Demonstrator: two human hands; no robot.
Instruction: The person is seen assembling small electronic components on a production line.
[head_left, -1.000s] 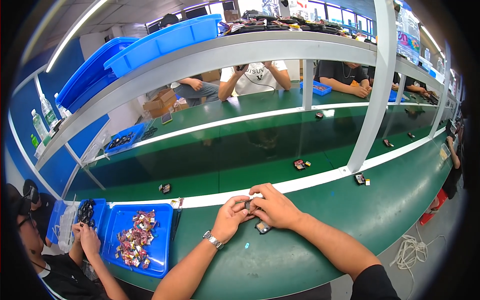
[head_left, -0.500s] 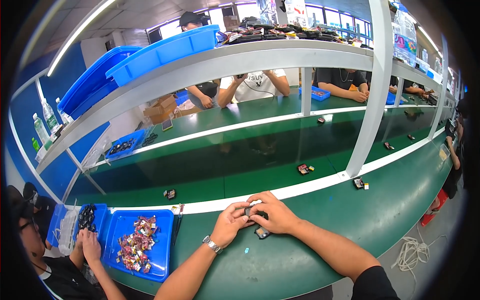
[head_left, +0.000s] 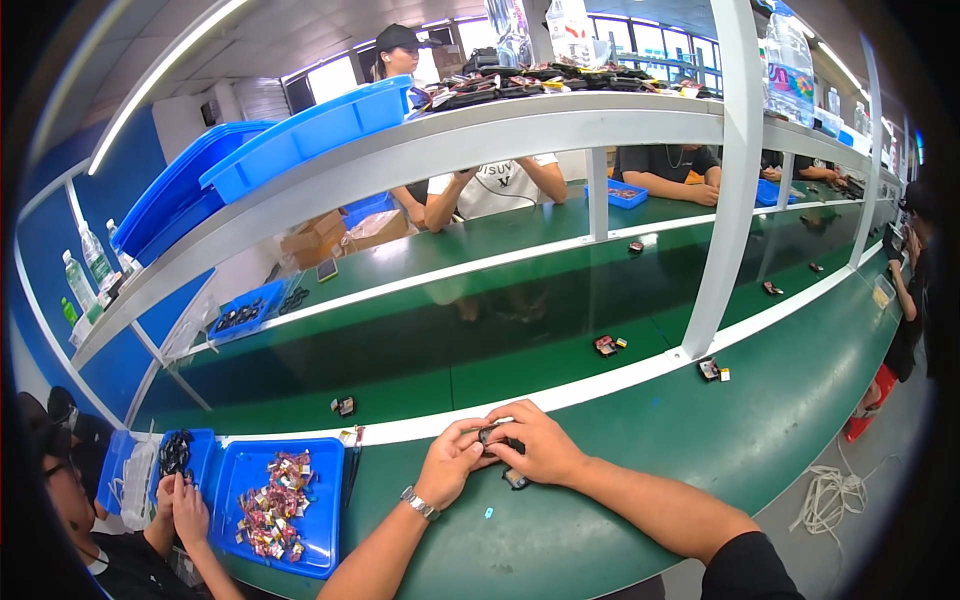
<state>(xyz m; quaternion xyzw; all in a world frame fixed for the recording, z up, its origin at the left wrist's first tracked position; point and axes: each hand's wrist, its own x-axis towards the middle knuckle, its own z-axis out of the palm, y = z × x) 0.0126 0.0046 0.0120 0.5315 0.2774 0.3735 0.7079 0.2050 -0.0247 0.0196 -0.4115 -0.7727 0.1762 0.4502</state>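
Note:
My left hand [head_left: 452, 466] and my right hand [head_left: 540, 447] meet over the green bench, pinching a small black plastic part [head_left: 487, 436] between their fingertips. Much of that part is hidden by the fingers, so its exact kind is unclear. Just under my right hand, a second small dark piece [head_left: 515, 480] with a pale yellowish patch lies on the bench top. A tiny light-blue scrap [head_left: 489, 513] rests nearer to me. The left wrist wears a metal-band watch [head_left: 420, 503].
To the left, a blue tray [head_left: 331, 535] contains many small red, white and yellow parts. A co-worker's hands [head_left: 184, 510] are beside a blue bin of black pieces [head_left: 176, 452]. Small assemblies [head_left: 606, 346] lie on the green strip beyond the white rail. A white post [head_left: 728, 190] rises ahead right.
The whole view has shifted slightly, with the near bench lower in the picture. Both hands keep hold of the black part; the fingers have moved only a little.

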